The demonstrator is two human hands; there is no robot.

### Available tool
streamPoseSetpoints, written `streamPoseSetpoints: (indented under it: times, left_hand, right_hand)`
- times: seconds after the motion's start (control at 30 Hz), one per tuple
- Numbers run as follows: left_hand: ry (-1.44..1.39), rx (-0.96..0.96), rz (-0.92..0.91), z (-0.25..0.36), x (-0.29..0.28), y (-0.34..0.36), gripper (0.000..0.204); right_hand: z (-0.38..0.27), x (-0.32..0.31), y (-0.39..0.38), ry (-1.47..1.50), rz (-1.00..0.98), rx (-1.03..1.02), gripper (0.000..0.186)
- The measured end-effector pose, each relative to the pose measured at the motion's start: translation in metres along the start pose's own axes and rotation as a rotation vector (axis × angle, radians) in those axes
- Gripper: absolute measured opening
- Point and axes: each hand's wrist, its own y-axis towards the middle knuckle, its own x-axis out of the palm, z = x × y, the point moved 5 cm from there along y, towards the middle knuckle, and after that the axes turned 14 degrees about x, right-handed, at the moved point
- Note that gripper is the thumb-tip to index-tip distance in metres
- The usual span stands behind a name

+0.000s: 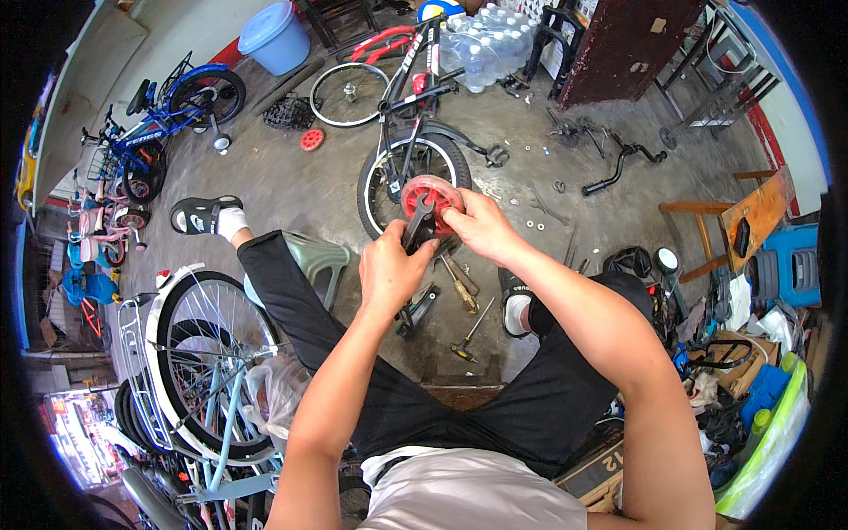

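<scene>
My left hand (394,269) is closed around a dark wrench (419,222), whose jaw sits at the middle of a small red training wheel (426,189). My right hand (476,227) grips that wheel by its right side, thumb over the red hub. Both hands are held between my bent legs, in front of a black bicycle frame (422,79) with a spoked tyre (371,168) behind the wheel. Below the hands on the concrete floor lie screwdrivers (462,287), a T-handled tool (464,352) and some pliers. Part of the wrench is hidden by my left fingers.
A light-blue bicycle (221,397) is at my left; children's bikes (159,115) line the left wall. Bottled water (490,57), loose parts (623,168) and a loose wheel (349,97) are ahead. A wooden chair (742,221), blue stools (782,265) and clutter crowd my right.
</scene>
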Motion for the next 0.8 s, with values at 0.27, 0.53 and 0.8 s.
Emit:
streamPoseSetpoints:
  times: [0.27,0.53,0.8]
  left_hand:
    - [-0.062,-0.047,-0.178,-0.039,-0.015,0.001,0.042]
    - [0.357,0.634,-0.201,-0.032,-0.039,0.01,0.023]
    - [0.72,0.98,-0.211,-0.011,-0.05,0.032,0.018]
  right_hand:
    - [0.003,0.001,-0.01,0.228,-0.219,0.309,0.03]
    - [-0.01,0.002,-0.015,0.2,-0.295,0.367,0.025]
    - [-0.016,0.008,-0.012,0.126,-0.267,0.408,0.029]
